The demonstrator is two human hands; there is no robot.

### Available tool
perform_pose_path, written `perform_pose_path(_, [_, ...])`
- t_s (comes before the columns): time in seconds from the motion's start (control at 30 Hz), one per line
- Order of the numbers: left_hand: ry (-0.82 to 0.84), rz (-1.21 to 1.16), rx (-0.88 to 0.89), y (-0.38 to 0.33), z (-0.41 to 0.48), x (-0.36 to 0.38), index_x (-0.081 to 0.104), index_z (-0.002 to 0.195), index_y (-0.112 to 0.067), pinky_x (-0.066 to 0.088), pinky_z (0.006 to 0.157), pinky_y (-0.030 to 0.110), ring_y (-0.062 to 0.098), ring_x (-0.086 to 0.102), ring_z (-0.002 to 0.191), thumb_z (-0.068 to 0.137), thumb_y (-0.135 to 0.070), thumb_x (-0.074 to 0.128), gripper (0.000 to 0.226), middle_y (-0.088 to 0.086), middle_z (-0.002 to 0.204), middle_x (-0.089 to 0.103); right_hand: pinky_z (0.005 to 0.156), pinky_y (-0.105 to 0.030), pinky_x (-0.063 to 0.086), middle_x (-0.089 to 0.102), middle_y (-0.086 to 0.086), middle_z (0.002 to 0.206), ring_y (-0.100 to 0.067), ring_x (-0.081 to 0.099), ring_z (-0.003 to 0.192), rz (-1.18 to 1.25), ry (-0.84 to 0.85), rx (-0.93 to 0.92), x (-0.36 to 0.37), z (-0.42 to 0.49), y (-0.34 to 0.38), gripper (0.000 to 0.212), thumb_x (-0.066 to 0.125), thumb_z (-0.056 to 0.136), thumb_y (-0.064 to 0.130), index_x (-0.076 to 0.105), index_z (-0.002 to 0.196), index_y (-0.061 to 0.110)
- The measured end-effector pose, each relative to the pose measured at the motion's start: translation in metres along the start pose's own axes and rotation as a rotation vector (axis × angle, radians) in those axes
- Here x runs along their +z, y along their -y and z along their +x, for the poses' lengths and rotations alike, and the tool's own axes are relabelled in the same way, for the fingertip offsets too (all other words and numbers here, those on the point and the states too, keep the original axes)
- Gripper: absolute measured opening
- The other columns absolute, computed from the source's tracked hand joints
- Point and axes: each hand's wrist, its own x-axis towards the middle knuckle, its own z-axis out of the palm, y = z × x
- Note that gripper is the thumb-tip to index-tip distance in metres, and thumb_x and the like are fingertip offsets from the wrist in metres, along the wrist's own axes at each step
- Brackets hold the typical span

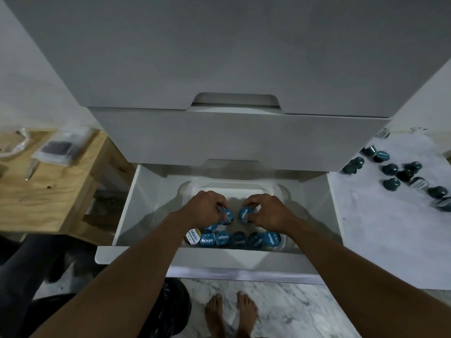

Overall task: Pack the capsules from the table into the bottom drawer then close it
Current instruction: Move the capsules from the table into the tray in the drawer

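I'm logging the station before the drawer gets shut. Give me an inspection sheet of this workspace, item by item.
Surface: white table at right; bottom drawer pulled open.
Job's things: row of capsules in a clear tray inside the drawer; loose capsules lie on the table.
Clutter: plastic bag and pen-like tool on the wooden bench.
Hands: left hand pinches a blue capsule; right hand pinches another blue capsule, both over the tray.
Cables: pale cord-like loop on the bench, too blurred to confirm.
Surroundings: marble floor, black bag, bare feet.
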Motion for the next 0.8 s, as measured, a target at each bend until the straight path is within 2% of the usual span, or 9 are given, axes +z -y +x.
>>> perform_pose_path(0.13, [-0.001, 0.041, 0.028, 0.004, 0.001, -0.001, 0.074, 0.094, -0.016, 0.041, 0.065, 0.008, 0.006, 0.059, 0.075, 0.082, -0.011, 0.07, 0.013, 0.001, 0.092, 0.072, 0.073, -0.018, 0.045, 0.067, -0.002, 0.108, -0.01, 0.058, 0.081, 0.012, 0.027, 0.013, 0.002, 0.001, 0.005, 0.03, 0.075, 0.078, 0.015, 0.068, 0.107, 0.017])
perform_pose_path(0.27, [0.023, 0.061, 0.046, 0.008, 0.002, -0.001, 0.074, 0.091, -0.015, 0.047, 0.073, 0.015, 0.006, 0.062, 0.076, 0.081, -0.011, 0.071, 0.011, 0.001, 0.09, 0.073, 0.062, -0.012, 0.042, 0.068, 0.0, 0.105, 0.0, 0.055, 0.07, -0.005, 0.075, 0.023, 0.007, 0.002, 0.009, 0.025, 0.075, 0.078, 0.015, 0.069, 0.102, 0.018])
perform_pose_path(0.4, [0.035, 0.052, 0.061, 0.011, 0.004, -0.002, 0.074, 0.091, -0.014, 0.051, 0.079, 0.02, 0.008, 0.063, 0.079, 0.081, -0.01, 0.071, 0.012, 0.001, 0.091, 0.073, 0.061, -0.013, 0.041, 0.068, 0.001, 0.103, -0.005, 0.056, 0.075, -0.015, 0.099, 0.045, 0.007, 0.003, 0.013, 0.024, 0.077, 0.077, 0.017, 0.069, 0.1, 0.02])
perform_pose_path(0.57, [0.042, 0.055, 0.084, 0.014, 0.006, -0.001, 0.074, 0.092, -0.015, 0.048, 0.072, 0.015, 0.006, 0.062, 0.077, 0.081, -0.012, 0.07, 0.012, 0.0, 0.091, 0.072, 0.07, -0.016, 0.044, 0.066, 0.002, 0.101, -0.009, 0.059, 0.086, -0.015, 0.098, 0.063, 0.007, 0.001, 0.014, 0.03, 0.078, 0.075, 0.019, 0.068, 0.103, 0.02])
perform_pose_path(0.73, [-0.049, 0.103, 0.141, 0.009, 0.008, -0.008, 0.074, 0.093, -0.017, 0.049, 0.079, 0.017, 0.008, 0.063, 0.082, 0.082, -0.018, 0.067, 0.013, -0.002, 0.092, 0.073, 0.066, -0.011, 0.041, 0.067, 0.0, 0.106, -0.006, 0.058, 0.079, -0.034, 0.046, 0.071, 0.004, 0.0, 0.017, 0.033, 0.074, 0.077, 0.019, 0.066, 0.109, 0.019])
perform_pose_path(0.8, [-0.093, 0.161, 0.159, 0.004, 0.009, -0.011, 0.073, 0.095, -0.02, 0.051, 0.082, 0.024, 0.012, 0.064, 0.087, 0.083, -0.023, 0.065, 0.015, -0.002, 0.096, 0.072, 0.075, -0.014, 0.044, 0.068, 0.001, 0.109, -0.01, 0.062, 0.085, -0.066, -0.046, 0.081, -0.001, -0.001, 0.02, 0.028, 0.068, 0.08, 0.019, 0.067, 0.109, 0.02])
